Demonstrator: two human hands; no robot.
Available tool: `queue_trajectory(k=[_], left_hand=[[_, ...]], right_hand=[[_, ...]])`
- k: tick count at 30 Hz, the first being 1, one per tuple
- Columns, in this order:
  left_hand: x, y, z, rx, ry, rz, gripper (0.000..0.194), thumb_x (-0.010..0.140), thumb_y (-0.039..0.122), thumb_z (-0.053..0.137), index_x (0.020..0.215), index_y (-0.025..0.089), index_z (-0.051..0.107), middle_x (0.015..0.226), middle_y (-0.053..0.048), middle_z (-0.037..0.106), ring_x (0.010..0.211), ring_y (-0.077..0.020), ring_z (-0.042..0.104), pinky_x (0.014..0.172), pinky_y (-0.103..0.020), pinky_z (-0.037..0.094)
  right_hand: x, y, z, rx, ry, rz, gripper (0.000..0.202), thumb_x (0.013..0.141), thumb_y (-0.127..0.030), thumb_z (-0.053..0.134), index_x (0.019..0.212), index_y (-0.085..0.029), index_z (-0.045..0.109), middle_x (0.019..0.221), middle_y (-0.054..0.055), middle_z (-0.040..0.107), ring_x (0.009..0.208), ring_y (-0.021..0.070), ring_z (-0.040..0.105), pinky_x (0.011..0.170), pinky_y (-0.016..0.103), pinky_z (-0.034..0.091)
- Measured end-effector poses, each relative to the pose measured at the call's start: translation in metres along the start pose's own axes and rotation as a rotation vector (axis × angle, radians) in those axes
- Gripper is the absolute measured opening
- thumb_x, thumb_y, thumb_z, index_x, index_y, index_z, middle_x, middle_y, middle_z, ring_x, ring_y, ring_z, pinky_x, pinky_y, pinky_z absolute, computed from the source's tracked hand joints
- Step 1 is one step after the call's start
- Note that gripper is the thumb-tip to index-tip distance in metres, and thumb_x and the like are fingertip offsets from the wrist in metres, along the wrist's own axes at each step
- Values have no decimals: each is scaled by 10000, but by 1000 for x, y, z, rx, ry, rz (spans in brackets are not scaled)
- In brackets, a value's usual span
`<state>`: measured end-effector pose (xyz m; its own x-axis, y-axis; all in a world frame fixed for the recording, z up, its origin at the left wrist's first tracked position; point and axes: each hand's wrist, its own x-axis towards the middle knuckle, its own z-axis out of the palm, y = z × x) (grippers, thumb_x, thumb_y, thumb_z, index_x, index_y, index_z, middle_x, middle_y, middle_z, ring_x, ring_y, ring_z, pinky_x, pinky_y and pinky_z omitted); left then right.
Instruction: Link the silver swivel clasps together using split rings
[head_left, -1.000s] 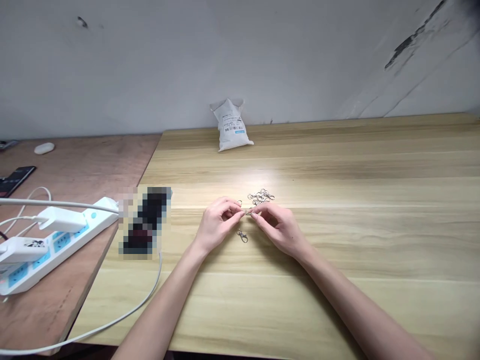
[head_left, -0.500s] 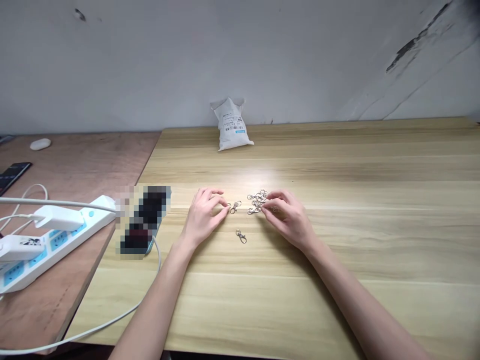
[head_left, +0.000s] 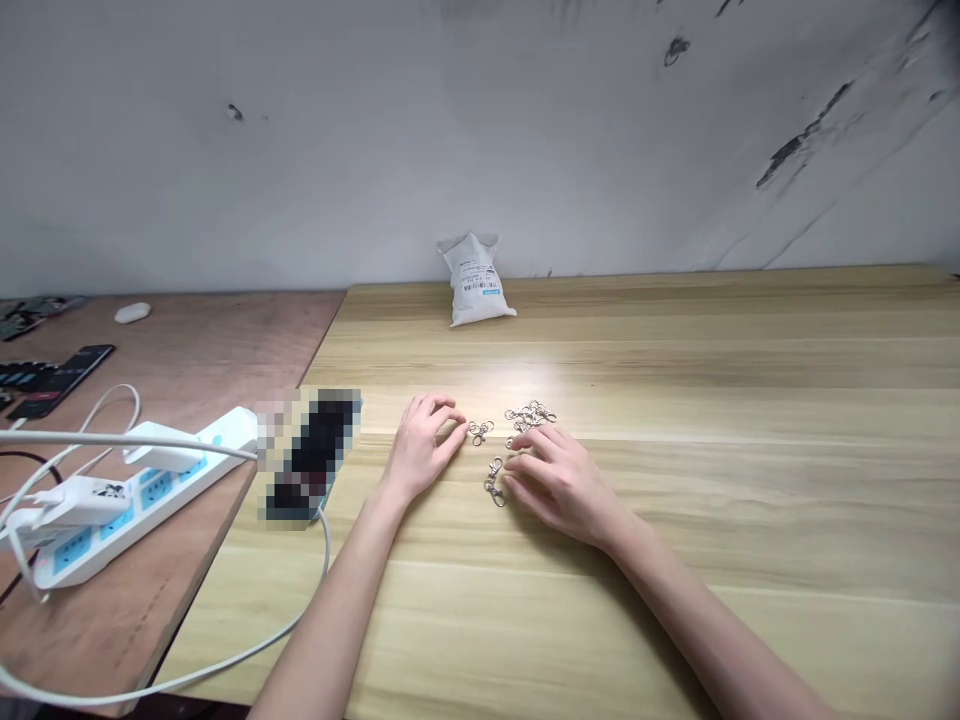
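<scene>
Part of a heap of clasps [head_left: 531, 413] sat hidden behind the right hand [head_left: 559, 482], its thumb and fingers parted; whether their tips touched the near clasps [head_left: 494, 483], just beside them, could not be told. The left hand [head_left: 425, 448], loosely curled with thumb and forefinger apart, rested by a small cluster [head_left: 481, 432], contact unclear. The hands were well apart from each other, and both forearms ran out of frame at the bottom. Pixel blocks masked a device [head_left: 319, 450]; small print on the packet [head_left: 480, 290] was illegible. The clasps were shiny metal, with rings and hooked ends. The packet, pale and crinkled, stood near the scarred wall [head_left: 375, 150]. The wood-grained table [head_left: 750, 450] met a reddish board [head_left: 217, 345] at left, with bare surface stretching to the right.
</scene>
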<state>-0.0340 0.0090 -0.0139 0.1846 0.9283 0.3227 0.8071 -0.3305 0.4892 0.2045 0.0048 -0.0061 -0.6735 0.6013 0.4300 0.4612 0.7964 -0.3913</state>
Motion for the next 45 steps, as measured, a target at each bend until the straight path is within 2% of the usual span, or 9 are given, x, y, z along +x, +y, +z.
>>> queue_trajectory(k=[5, 9, 17, 20, 23, 28, 31, 38, 45], left_hand=[[5, -2, 4, 36, 27, -11, 122, 897, 315, 604, 943, 221, 667, 1103, -67, 590, 1093, -233, 523, 971, -396, 427], [8, -3, 6, 60, 20, 7, 137, 885, 323, 619, 969, 223, 660, 1122, -72, 587, 1098, -243, 521, 975, -407, 426], [10, 0, 6, 40, 67, 26, 143, 927, 241, 526, 967, 204, 658, 1123, -88, 591, 1118, -244, 515, 971, -412, 434], [14, 5, 8, 77, 26, 117, 168, 923, 279, 549, 1024, 215, 666, 1166, -89, 595, 1131, -249, 519, 959, -415, 432], [19, 8, 11, 133, -18, 212, 140, 902, 308, 591, 965, 233, 690, 1178, -81, 611, 1136, -260, 524, 937, -428, 420], [23, 9, 15, 195, 27, 304, 130, 906, 292, 588, 878, 236, 703, 1089, -66, 663, 1090, -253, 543, 934, -436, 399], [22, 9, 16, 214, 49, 333, 131, 910, 252, 576, 857, 227, 693, 1069, -62, 676, 1085, -251, 545, 936, -429, 399], [9, 29, 21, -65, 145, 135, 119, 934, 246, 540, 896, 204, 645, 1053, -68, 637, 1051, -230, 534, 943, -406, 441], [-5, 46, 29, -266, 112, 36, 127, 951, 214, 503, 959, 217, 630, 1137, -71, 592, 1163, -225, 491, 1003, -412, 431]], right_hand=[[5, -22, 14, -216, -41, -139, 160, 951, -204, 480, 922, -162, 631, 850, 67, 604, 766, 188, 487, 707, 337, 381], [5, -24, 22, -314, -86, -177, 187, 954, -131, 453, 850, -156, 607, 815, 61, 577, 755, 186, 472, 685, 329, 357], [-1, -30, 25, -305, -92, -247, 188, 958, -95, 433, 884, -155, 595, 818, 54, 573, 720, 171, 453, 637, 319, 335], [-5, -32, 23, -288, -77, -204, 181, 961, -120, 425, 968, -154, 603, 882, 71, 600, 749, 176, 485, 657, 320, 367], [-13, -28, 19, -260, -49, -144, 195, 953, -127, 423, 1028, -152, 601, 953, 96, 620, 797, 187, 522, 679, 318, 409], [-24, -13, 8, -165, 54, -18, 208, 936, -142, 443, 1084, -155, 587, 1086, 137, 614, 901, 213, 568, 754, 341, 478], [-23, -5, 3, -59, 126, 92, 206, 911, -135, 479, 1088, -162, 581, 1074, 130, 612, 896, 214, 586, 754, 347, 496], [-10, -1, 8, 68, 216, 192, 157, 906, -171, 515, 1028, -182, 613, 998, 97, 621, 869, 214, 590, 767, 358, 486], [2, 1, 22, 85, 250, 237, 171, 890, -246, 585, 1048, -203, 635, 1053, 104, 608, 970, 238, 581, 833, 392, 460]])
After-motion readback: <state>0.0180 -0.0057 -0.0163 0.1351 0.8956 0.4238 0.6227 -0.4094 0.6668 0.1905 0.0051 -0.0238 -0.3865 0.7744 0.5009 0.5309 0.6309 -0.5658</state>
